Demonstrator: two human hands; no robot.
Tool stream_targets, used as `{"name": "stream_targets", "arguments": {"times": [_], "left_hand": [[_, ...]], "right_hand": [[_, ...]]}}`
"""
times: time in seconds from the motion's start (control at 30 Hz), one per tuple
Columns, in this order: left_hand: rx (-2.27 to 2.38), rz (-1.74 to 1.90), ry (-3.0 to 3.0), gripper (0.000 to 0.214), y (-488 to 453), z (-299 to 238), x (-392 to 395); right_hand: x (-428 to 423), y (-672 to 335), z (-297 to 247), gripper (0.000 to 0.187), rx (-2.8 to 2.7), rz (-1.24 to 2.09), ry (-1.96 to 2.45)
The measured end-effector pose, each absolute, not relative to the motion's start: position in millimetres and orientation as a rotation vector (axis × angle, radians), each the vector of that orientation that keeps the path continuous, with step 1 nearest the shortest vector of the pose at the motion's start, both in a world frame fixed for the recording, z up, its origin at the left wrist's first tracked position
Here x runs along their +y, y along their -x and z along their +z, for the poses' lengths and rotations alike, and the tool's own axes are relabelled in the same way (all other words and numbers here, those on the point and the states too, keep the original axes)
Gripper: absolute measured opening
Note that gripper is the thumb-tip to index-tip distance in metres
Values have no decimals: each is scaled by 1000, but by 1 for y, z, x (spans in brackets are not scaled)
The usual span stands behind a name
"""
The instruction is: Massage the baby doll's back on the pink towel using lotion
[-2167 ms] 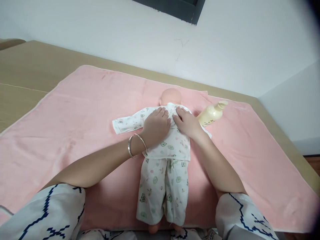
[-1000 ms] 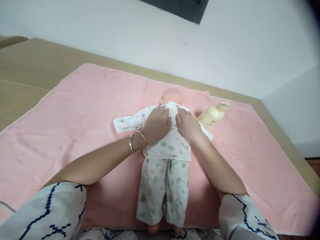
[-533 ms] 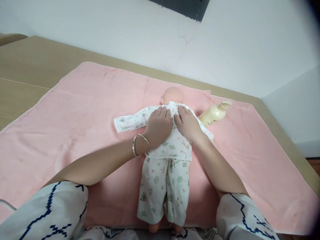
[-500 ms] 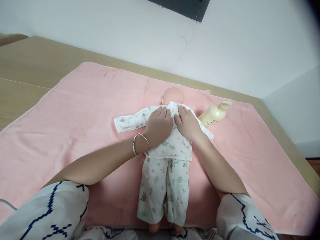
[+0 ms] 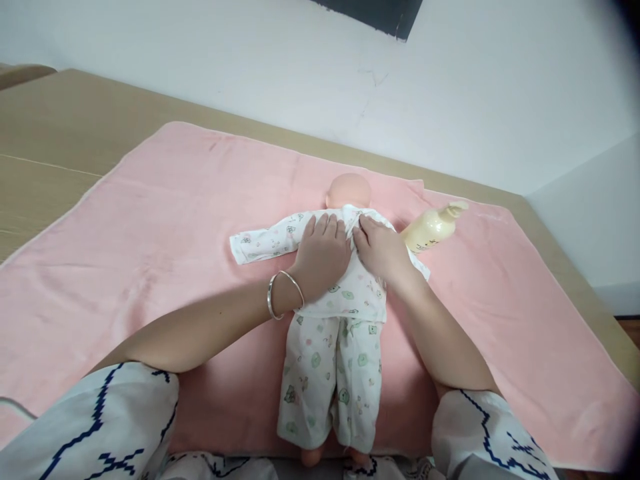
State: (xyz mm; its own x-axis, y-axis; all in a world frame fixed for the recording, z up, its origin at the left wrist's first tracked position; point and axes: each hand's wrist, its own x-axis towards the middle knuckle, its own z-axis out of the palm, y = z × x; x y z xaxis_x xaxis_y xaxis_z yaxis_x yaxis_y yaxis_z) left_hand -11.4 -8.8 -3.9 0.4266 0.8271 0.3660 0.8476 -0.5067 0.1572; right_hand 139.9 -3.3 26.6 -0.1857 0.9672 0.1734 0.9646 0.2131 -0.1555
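A baby doll (image 5: 357, 293) in a white printed top and trousers lies stretched out, its bare head (image 5: 349, 191) at the far end with no features showing. My left hand (image 5: 325, 253) rests flat on the left of the doll's upper body, fingers extended, a silver bangle on the wrist. On the right side of the same area lies my right hand (image 5: 383, 250), its fingers slightly bent against the cloth and the thumb towards the middle. The fabric is creased between the two hands. Both hands are open, touching the top.
Beneath the doll spreads a pink blanket (image 5: 165, 200) on a wooden table (image 5: 60, 127). A cream pump bottle (image 5: 433, 227) lies tilted beside the doll's right-hand sleeve, close to my right hand. Behind the table stands a white wall (image 5: 250, 80) with a dark panel (image 5: 385, 17).
My right hand's fingers have drawn in a little and bent more on the cloth. My left hand stays on the doll. The whole view has shifted slightly.
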Motion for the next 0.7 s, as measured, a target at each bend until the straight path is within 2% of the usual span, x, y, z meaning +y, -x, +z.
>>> {"name": "stream_targets", "arguments": {"times": [0.23,0.4,0.7], "left_hand": [[-1490,-743,2637,46,22,-5,14],[-1553,-765,2591,49,20,-5,9],[-1410,-669,2642,45,15,-4,0]], "right_hand": [[-27,-129,33,34,-2272,-134,1890],[-26,-132,37,37,-2243,-8,1898],[-12,-135,28,32,-2288,-172,1848]]}}
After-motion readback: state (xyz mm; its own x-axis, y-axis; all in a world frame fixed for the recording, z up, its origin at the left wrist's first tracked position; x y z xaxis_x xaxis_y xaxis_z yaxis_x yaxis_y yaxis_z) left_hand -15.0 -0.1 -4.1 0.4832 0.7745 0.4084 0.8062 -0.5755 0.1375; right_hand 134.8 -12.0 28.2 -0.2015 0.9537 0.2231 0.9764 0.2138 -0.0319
